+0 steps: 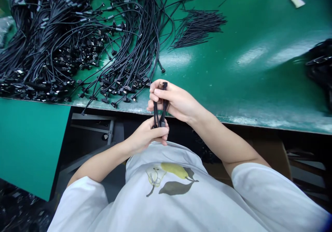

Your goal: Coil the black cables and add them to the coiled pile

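Both of my hands grip one black cable [155, 112], folded into a short bundle in front of my body at the table's near edge. My right hand [172, 98] pinches its upper end, where a small black connector sticks up above the fingers. Lower down, my left hand [149, 133] is closed round the other end, with the thumb pressed beside a grey sleeve on the cable. The fingers partly hide the bundle. Just beyond my hands lies a loose spread of black cables [137, 45] with connectors towards me.
A large heap of black cables [46, 38] covers the table's left side. Thin black ties [199, 26] lie in a pile at the back middle. A white piece [295, 0] rests far right, and a dark bundle [321, 69] sits at the right edge. A lower green surface [31, 142] is at left.
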Demonstrator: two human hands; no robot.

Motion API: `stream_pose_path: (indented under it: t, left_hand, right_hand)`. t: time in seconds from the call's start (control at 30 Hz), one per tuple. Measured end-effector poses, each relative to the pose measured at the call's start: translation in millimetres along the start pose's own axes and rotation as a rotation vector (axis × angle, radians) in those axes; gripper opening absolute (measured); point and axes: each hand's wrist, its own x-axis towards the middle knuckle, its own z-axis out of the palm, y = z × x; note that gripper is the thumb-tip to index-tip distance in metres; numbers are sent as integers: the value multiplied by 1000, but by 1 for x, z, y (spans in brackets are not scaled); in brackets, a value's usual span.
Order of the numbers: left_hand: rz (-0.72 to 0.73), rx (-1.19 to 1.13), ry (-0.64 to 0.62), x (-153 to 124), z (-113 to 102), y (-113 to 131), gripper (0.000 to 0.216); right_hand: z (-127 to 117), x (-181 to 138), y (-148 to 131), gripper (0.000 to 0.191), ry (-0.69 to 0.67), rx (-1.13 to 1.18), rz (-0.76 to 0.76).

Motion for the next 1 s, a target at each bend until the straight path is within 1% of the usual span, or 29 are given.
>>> stream_pose_path:
  t: [0.1, 0.2, 0.27, 0.37, 0.43, 0.5, 0.57, 0.63, 0.7, 0.77, 0.83, 0.93, 0.97, 1.0]
  left_hand:
    - [20, 105, 43, 7, -3, -2, 29]
    - [-17, 163, -16, 12, -3, -2, 33]
    - [0, 145, -77, 14, -4, 0, 34]
    - [2, 60, -191, 17, -6, 4, 42]
    - [-50, -31, -269, 18, -6, 5, 45]
    - [-102, -132, -342, 17, -3, 5, 44]
    - [-110, -214, -360, 16, 1, 5, 40]
    - [-77, -269, -297, 17, 7, 4, 35]
    - [-16, -321, -197, 20, 11, 3, 30]
    - [24, -356, -128, 25, 13, 1, 25]
    - [55, -329, -66, 30, 12, -2, 30]
    - [146, -239, 69, 36, 7, -4, 40]
    - [182, -228, 109, 38, 6, -3, 41]
    - [219, -231, 137, 40, 4, -1, 41]
  right_hand:
    - [1, 0, -2, 18, 81, 52, 59]
    - [4, 1, 2, 20, 117, 73, 40]
    - [7, 0, 5, 31, 121, 40, 10]
    - [8, -2, 5, 43, 53, -10, 5]
    - [7, -4, 2, 44, -34, 0, 34]
    - [5, -5, -2, 44, -123, 35, 56]
    - [2, -3, -4, 43, -164, 73, 56]
    - [-2, 1, -5, 41, -136, 91, 34]
    - [-7, 5, -2, 40, -62, 80, -9]
    - [-12, 9, 2, 39, 22, 31, -67]
    - [-17, 10, 5, 37, 109, -66, -153]
    - [-23, 7, 10, 36, 225, -225, -254]
    - [-24, 4, 12, 39, 243, -267, -265]
    - [-24, 2, 14, 48, 242, -310, -262]
